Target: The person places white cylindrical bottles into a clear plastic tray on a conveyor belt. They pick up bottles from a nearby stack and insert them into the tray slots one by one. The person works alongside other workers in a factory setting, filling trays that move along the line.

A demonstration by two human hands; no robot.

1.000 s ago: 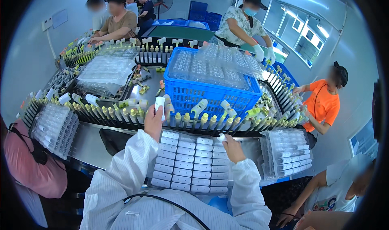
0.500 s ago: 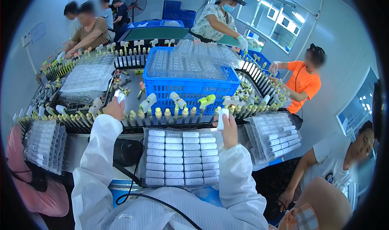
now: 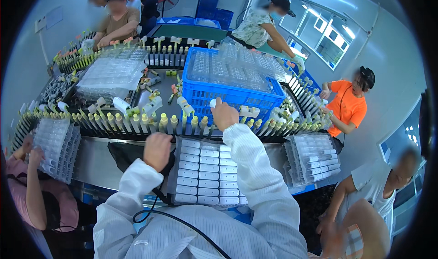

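My left hand is curled beside the upper left corner of a clear plastic tray. Its fingertips are hidden, so what it holds, if anything, does not show. The tray carries rows of white oblong plastic pieces. Farther forward, my right hand pinches a small white piece above the row of yellow-tipped pegs, in front of the blue crate. Left of it, a white casing sits tilted on the pegs, near a pale clamp-like part.
The blue crate holds stacked clear trays. More trays stand at the left and right. A black cloth-like item and a black cable lie near me. Co-workers surround the peg-lined table; one wears orange.
The view has turned left. My left hand has drawn back from the pegs to the tray's left side. My right hand has moved from the tray's upper right to above the pegs.
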